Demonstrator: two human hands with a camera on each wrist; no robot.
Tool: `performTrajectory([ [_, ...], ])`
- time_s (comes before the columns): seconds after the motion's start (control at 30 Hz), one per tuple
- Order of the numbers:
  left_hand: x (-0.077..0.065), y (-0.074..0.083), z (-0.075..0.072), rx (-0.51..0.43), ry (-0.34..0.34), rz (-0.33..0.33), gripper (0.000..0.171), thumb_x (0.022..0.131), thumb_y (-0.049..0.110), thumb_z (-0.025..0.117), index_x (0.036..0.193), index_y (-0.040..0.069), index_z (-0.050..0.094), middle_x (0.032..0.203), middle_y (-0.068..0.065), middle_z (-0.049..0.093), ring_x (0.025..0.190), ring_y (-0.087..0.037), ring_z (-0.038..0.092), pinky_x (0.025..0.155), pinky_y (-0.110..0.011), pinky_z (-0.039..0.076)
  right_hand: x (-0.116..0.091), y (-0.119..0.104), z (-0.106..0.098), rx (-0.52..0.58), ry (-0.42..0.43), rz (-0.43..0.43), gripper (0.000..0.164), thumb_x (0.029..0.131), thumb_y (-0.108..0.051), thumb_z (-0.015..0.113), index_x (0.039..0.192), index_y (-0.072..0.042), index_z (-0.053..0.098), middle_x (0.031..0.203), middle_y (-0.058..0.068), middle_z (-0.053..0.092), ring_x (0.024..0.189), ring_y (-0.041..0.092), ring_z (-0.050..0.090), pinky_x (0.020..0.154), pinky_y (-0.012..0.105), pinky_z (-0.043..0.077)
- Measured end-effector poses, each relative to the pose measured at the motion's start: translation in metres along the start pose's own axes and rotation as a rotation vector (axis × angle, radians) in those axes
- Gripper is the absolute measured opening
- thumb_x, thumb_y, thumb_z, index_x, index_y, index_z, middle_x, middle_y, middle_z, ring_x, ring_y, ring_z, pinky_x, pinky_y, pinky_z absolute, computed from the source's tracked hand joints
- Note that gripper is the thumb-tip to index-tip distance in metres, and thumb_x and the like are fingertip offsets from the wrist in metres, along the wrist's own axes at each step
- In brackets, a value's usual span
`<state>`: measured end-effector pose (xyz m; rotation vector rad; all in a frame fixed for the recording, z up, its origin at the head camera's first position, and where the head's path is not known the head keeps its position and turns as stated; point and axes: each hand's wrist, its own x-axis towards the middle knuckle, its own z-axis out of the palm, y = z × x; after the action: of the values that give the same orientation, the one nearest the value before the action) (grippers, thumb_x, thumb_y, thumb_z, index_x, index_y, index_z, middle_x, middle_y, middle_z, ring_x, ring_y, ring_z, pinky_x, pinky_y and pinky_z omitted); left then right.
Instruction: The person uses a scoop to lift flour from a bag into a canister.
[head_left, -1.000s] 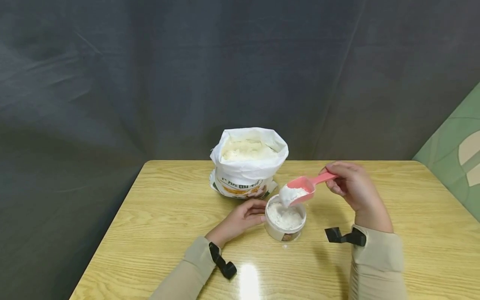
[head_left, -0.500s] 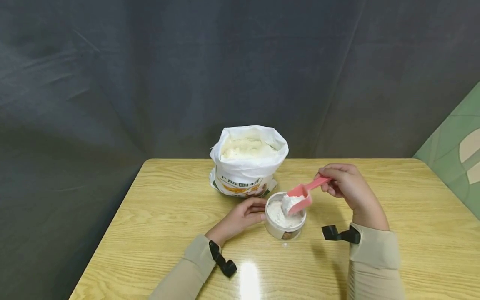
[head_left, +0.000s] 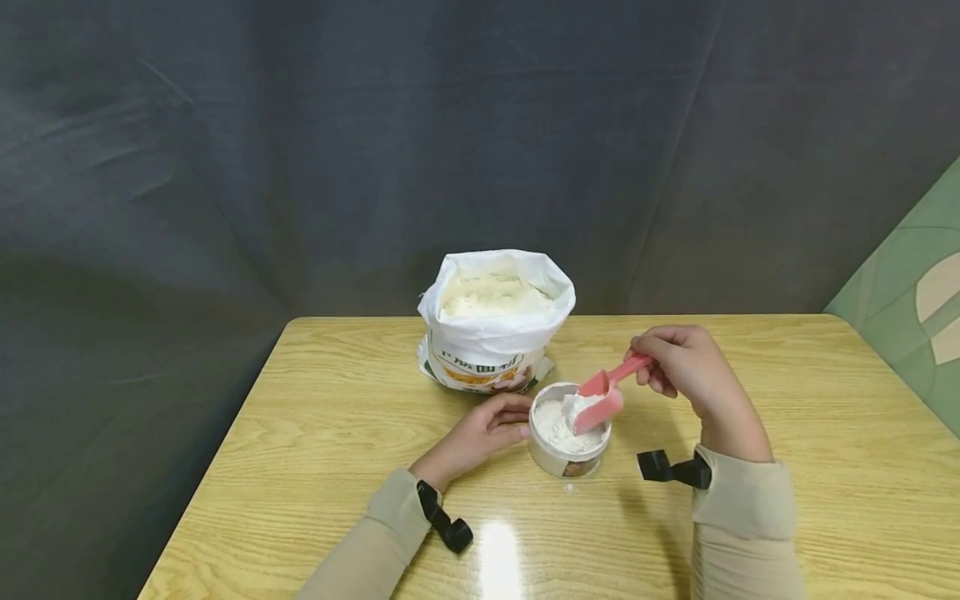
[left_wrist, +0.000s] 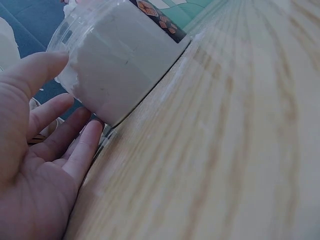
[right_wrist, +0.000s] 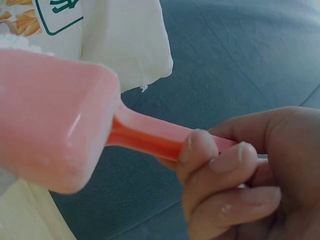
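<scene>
In the head view my right hand (head_left: 693,375) grips the handle of a pink scoop (head_left: 600,408), which is tilted over a round tub (head_left: 566,461). White powder sits in the scoop's bowl and also fills much of the tub. The right wrist view shows the scoop (right_wrist: 55,120) from its underside, its handle held between thumb and curled fingers. My left hand (head_left: 476,437) lies at the tub's left side. In the left wrist view its fairly straight fingers (left_wrist: 87,142) touch or nearly touch the clear wall of the tub (left_wrist: 120,60), the thumb near the rim.
An open white bag (head_left: 495,333) of pale powder stands just behind the tub, its top edge folded outward. Both stand on a wood-grain table (head_left: 337,417). A dark curtain (head_left: 375,167) hangs behind, with a green patterned panel (head_left: 915,292) at the right.
My right hand has shifted slightly left, and the scoop has tipped and come lower over the tub. Powder in the scoop has slid toward its front edge. The left hand has stayed in place.
</scene>
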<state>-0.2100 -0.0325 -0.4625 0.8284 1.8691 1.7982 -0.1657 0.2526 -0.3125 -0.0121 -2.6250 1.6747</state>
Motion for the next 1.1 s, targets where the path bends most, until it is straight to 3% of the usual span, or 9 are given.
performTrajectory([
  [0.33, -0.001, 0.002, 0.001, -0.005, 0.004, -0.018, 0.043, 0.102, 0.011, 0.062, 0.142, 0.001, 0.052, 0.143, -0.013, 0.053, 0.130, -0.027, 0.054, 0.106, -0.030, 0.050, -0.005, -0.012, 0.008, -0.101, 0.033, 0.026, 0.029, 0.102, -0.014, 0.053, 0.097, 0.010, 0.067, 0.063, 0.004, 0.063, 0.049, 0.011, 0.052, 0.042, 0.022, 0.045],
  [0.63, -0.001, 0.003, 0.000, 0.000, 0.002, -0.022, 0.043, 0.102, 0.011, 0.062, 0.143, 0.001, 0.051, 0.144, -0.015, 0.051, 0.131, -0.029, 0.053, 0.107, -0.030, 0.049, -0.008, -0.020, 0.013, -0.208, 0.054, -0.003, 0.025, 0.099, -0.012, 0.054, 0.089, 0.005, 0.069, 0.063, 0.005, 0.062, 0.051, 0.014, 0.052, 0.043, 0.024, 0.044],
  [1.1, -0.002, 0.006, 0.001, 0.017, -0.004, -0.002, 0.044, 0.102, 0.009, 0.062, 0.142, -0.002, 0.050, 0.146, -0.017, 0.050, 0.131, -0.031, 0.053, 0.107, -0.029, 0.049, -0.014, -0.025, 0.014, -0.270, 0.133, -0.033, 0.026, 0.098, -0.015, 0.053, 0.086, 0.001, 0.071, 0.063, 0.005, 0.061, 0.053, 0.017, 0.053, 0.044, 0.026, 0.041],
])
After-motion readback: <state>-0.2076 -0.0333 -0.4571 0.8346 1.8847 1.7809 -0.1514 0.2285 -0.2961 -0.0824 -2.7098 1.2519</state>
